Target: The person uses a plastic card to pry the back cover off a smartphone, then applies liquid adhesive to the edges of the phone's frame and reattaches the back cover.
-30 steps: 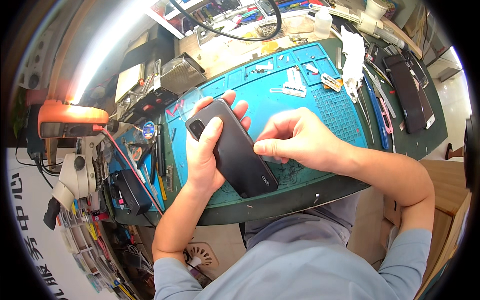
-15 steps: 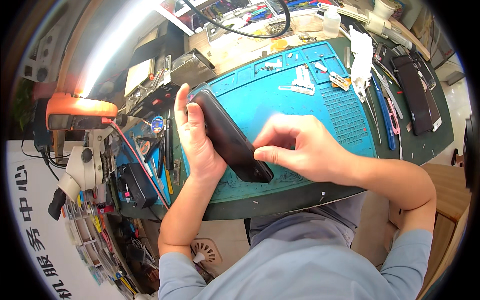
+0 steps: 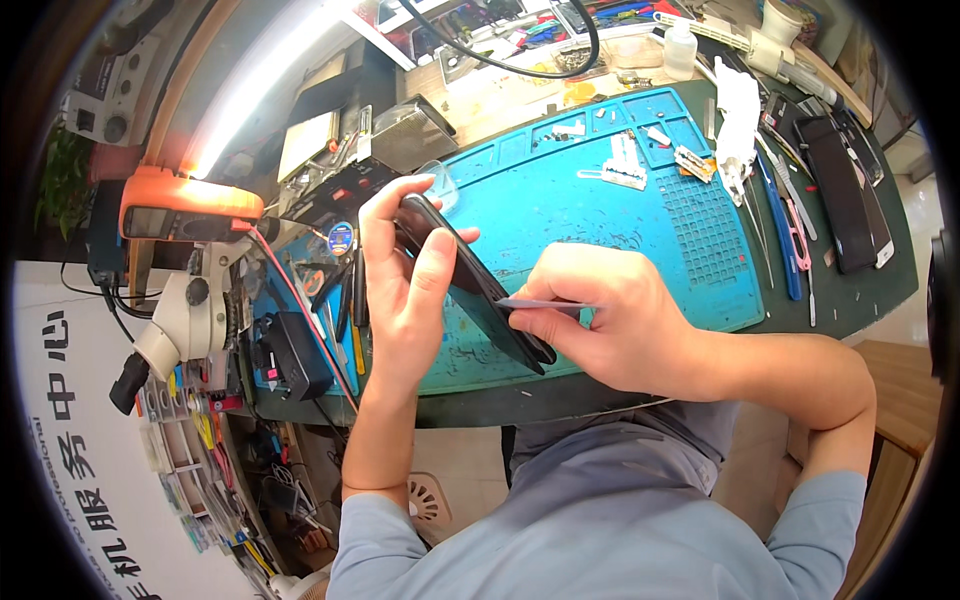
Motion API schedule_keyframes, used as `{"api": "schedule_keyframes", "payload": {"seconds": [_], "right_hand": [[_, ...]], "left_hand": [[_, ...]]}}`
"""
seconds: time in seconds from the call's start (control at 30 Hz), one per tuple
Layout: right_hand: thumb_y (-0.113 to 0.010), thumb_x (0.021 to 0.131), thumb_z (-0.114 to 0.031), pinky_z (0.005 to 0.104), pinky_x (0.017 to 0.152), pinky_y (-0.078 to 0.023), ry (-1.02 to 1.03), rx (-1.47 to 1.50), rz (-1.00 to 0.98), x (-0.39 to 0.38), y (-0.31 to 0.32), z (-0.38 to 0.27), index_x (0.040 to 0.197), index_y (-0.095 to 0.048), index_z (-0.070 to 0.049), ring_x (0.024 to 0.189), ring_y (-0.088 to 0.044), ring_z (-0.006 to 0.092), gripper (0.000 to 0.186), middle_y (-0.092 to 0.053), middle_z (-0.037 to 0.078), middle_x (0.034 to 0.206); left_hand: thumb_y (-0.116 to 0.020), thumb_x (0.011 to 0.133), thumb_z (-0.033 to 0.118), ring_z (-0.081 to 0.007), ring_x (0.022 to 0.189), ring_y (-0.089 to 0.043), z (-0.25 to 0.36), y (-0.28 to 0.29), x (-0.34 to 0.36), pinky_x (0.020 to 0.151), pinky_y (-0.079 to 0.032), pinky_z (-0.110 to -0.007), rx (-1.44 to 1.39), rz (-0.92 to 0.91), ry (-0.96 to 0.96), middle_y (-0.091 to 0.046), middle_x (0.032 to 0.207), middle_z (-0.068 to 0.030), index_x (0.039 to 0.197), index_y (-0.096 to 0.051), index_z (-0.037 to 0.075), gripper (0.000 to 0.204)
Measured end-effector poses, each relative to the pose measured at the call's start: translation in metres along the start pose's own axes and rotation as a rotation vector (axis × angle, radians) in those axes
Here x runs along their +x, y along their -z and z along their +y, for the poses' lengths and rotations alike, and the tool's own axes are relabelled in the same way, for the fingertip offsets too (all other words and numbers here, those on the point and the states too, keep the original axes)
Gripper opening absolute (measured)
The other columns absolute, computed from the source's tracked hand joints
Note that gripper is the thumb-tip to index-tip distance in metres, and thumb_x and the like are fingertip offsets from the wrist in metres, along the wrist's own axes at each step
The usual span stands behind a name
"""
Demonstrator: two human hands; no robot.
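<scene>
Tilted over the blue work mat [image 3: 560,215], a black phone [image 3: 478,300] is held in my left hand [image 3: 408,285], with the thumb on its face and the fingers wrapped round its upper end. My right hand [image 3: 618,320] pinches a thin greyish flat card or blade [image 3: 545,304] between thumb and forefinger. The tip of this flat piece meets the phone's long right edge. Whether it reaches into the seam, I cannot tell. Near the phone's lower end, the edge looks split into two layers.
An orange multimeter [image 3: 190,208] and a white jointed arm [image 3: 192,310] stand on the left. Razor blades [image 3: 625,165] lie on the mat's far part. To the right are tweezers [image 3: 778,235], another black phone [image 3: 838,195] and a white crumpled glove-like thing [image 3: 737,120]. A clear bottle [image 3: 680,50] stands behind.
The phone has turned more edge-on, and my left thumb now presses on its face. The flat piece has come into sight in my right hand, against the phone's edge. The whole view has shifted slightly.
</scene>
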State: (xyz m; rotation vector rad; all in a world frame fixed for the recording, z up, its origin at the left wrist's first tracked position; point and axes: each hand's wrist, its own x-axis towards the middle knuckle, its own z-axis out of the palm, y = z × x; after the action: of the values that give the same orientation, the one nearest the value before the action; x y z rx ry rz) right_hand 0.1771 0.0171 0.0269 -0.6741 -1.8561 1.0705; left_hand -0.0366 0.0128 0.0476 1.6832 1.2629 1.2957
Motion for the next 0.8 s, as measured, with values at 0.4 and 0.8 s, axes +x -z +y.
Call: {"api": "schedule_keyframes", "payload": {"seconds": [0.4,0.8], "right_hand": [[-0.076,0.088,-0.003,0.0364,0.060,-0.045,-0.189,0.286,0.023,-0.0016,-0.0050,0.0027,0.085,-0.063,0.000,0.065,-0.057,0.0245,0.014,-0.061,0.012,0.074],[-0.076,0.090,-0.004,0.0328,0.065,-0.050,-0.175,0.357,0.026,-0.0017,-0.0078,0.0097,0.089,-0.066,0.000,0.072,-0.063,0.0178,0.011,-0.068,0.009,0.076]], "left_hand": [[-0.060,0.106,0.023,-0.0123,0.098,-0.055,-0.0029,-0.0015,0.0037,0.093,-0.054,-0.034,-0.184,-0.026,0.024,-0.049,0.107,-0.0040,0.142,-0.046,0.005,0.043],[-0.058,0.107,0.020,-0.0151,0.108,-0.058,-0.0094,0.0035,0.0026,0.098,-0.055,-0.038,-0.221,-0.071,0.015,-0.051,0.118,-0.0069,0.145,-0.044,0.005,0.043]]}}
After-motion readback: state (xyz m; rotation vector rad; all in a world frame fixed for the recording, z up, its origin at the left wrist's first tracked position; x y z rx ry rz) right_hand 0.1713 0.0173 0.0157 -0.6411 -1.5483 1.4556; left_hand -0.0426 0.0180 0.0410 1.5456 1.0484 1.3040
